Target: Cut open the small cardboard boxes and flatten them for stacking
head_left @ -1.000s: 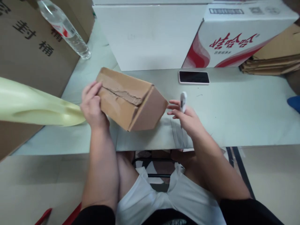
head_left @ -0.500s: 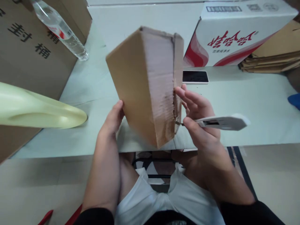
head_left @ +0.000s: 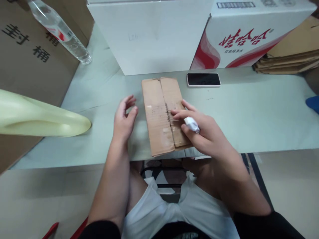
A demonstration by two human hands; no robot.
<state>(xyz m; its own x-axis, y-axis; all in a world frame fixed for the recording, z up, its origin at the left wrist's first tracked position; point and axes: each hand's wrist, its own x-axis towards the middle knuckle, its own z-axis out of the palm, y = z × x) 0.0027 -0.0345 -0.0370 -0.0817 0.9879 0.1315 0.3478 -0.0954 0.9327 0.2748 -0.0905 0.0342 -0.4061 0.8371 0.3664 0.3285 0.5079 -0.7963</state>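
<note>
A brown cardboard box [head_left: 158, 121] lies flat on the pale green table, its flapped face up. A seam with a ragged, torn stretch runs down that face. My right hand [head_left: 204, 129] grips a white utility knife [head_left: 191, 124], whose blade I cannot make out, and its fingers rest on the box's right side. To the left of the box, my left hand [head_left: 126, 118] is off the cardboard, fingers loosely apart and holding nothing.
A phone [head_left: 203, 79] lies beyond the box, before a white carton [head_left: 157, 39] and a red-and-white carton [head_left: 239, 43]. At the left are a water bottle [head_left: 61, 33], a big brown carton [head_left: 32, 69] and a pale yellow object [head_left: 45, 114]. Folded cardboard [head_left: 286, 63] is stacked far right.
The box, tilted up between both hands before, now lies on the table. My left hand has let go of it. The knife has turned and moved left with my right hand.
</note>
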